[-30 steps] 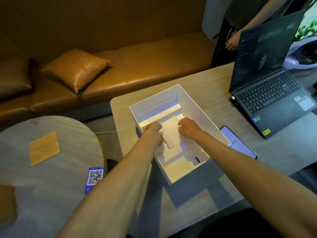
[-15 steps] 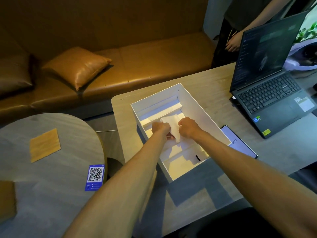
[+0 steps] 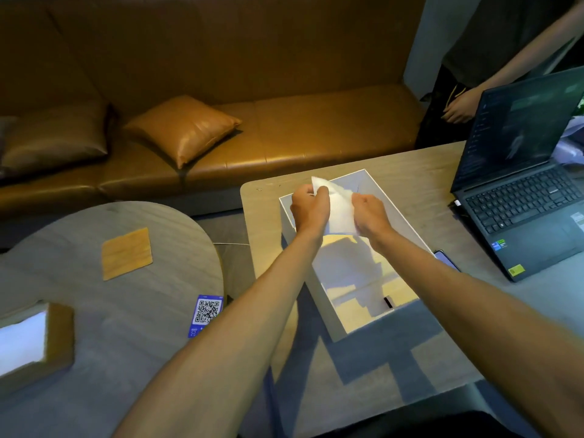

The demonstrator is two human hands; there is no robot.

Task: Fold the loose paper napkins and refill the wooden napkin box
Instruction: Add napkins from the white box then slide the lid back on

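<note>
A white paper napkin hangs in the air between both hands, above the far half of an open white box on the table. My left hand pinches the napkin's upper left corner. My right hand grips its right edge. More white paper lies on the box floor below. At the left edge of the round table stands a wooden napkin box with white napkins inside; it is partly cut off by the frame.
An open laptop fills the table's right side, and a phone lies by the white box. The round table holds a wooden lid and a QR-code card. A person stands at the back right beside a brown sofa.
Both hands lifted the napkin out of the white box and now hold it up above the box. The view has swung left, bringing the wooden napkin box into sight.
</note>
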